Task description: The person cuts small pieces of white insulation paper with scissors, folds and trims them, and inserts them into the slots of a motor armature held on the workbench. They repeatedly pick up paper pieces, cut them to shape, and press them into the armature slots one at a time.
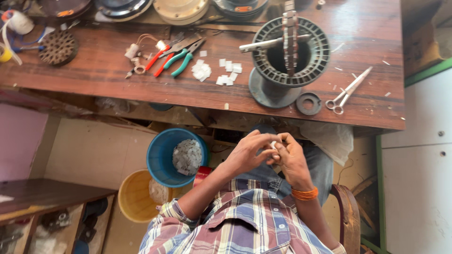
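Observation:
My left hand (249, 153) and my right hand (291, 157) meet over my lap, just below the table's front edge. Their fingertips pinch a small white piece (273, 144) between them, and the fingers hide most of it. An orange band (305, 193) circles my right wrist. A blue bucket (160, 155) holding several white slips stands on the floor to the left of my hands.
On the wooden table (108, 77) stand a dark round slotted part (320, 51) with a metal tool across it, scissors (348, 89), a dark ring (309, 103), red and green pliers (176, 56) and loose white slips (202, 70). A yellow bucket (134, 197) sits on the floor.

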Available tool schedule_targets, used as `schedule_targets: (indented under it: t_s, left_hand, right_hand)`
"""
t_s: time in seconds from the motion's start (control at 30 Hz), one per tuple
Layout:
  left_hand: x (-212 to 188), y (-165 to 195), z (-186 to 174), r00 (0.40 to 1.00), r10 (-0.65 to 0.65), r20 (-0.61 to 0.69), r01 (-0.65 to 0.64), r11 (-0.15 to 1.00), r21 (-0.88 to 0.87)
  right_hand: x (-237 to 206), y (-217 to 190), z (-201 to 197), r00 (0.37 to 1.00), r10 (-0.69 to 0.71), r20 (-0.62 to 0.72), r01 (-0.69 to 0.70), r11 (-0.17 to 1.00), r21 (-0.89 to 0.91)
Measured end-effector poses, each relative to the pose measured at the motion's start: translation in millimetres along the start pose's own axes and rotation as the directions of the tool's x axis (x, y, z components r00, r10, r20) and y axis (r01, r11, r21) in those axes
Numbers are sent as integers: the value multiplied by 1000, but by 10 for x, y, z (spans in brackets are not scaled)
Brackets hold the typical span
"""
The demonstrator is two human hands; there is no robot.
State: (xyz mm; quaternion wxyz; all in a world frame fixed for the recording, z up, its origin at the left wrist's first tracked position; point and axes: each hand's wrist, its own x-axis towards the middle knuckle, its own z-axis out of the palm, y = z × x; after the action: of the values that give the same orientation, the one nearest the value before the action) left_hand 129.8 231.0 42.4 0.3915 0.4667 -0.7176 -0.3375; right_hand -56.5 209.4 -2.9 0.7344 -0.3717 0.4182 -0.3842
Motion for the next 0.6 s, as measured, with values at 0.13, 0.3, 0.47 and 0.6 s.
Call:
schedule_targets:
  t_s: [0.13,0.3,0.47,0.6]
  left_hand:
    - [-93,-20,-168,929,358,-98,-344,930,131]
    - [-138,-95,-155,821,547,-164,-491,823,285]
    - [-108,-220,-76,701,648,-297,-509,747,427]
    - [-162,-292,77,830,425,-361,-386,905,178]
  right_hand:
    - [-59,-81,12,989,38,141,-46,997,56]
    - [-137,-232,148,960,23,278,-38,998,46]
    - [-175,-252,238,902,-153,404,154,988,30]
    - [-114,-75,232,878,-305,369,317,948,28]
